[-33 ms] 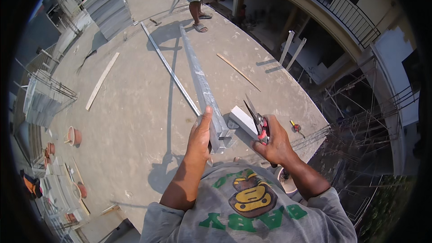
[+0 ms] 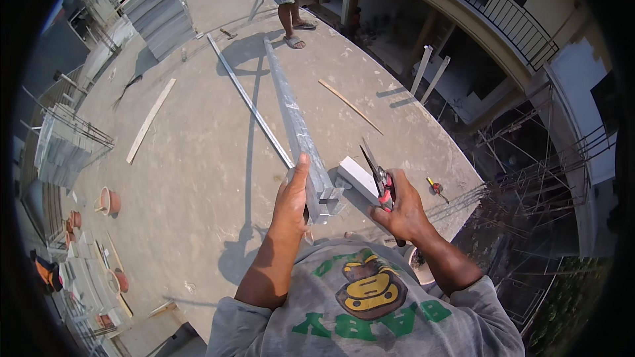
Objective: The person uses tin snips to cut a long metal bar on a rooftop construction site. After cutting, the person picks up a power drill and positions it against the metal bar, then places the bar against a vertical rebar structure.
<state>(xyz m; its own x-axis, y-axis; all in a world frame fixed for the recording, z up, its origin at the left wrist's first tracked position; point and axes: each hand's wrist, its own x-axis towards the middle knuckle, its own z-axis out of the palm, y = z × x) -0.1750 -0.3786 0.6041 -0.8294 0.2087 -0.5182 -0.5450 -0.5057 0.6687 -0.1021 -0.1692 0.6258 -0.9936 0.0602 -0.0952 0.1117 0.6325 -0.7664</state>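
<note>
My left hand [image 2: 291, 198] is wrapped around the near end of a long silvery metal channel [image 2: 291, 109], thumb up along its side. Cut flaps of metal stick out at that end, and the far end reaches out over the concrete. In my right hand [image 2: 405, 210] are tin snips [image 2: 380, 182] with dark blades and red-and-black handles. Their blades point up and away, a little apart, to the right of the channel and not touching it. Beneath the snips lies a pale block [image 2: 358, 177], partly hidden by my right hand.
A thin metal strip [image 2: 248, 99] lies left of the channel. Wooden slats [image 2: 151, 121], a hammer [image 2: 229, 34] and a tape measure [image 2: 434, 186] are on the slab. Another person [image 2: 284, 10] stands at the far end. The slab's edge [image 2: 423, 102] drops off at right. Stacked panels [image 2: 157, 16] stand far left.
The channel's near end has turned slightly in my left hand, showing more of the cut flaps. The snips have shifted a little. The other person's hand has moved slightly.
</note>
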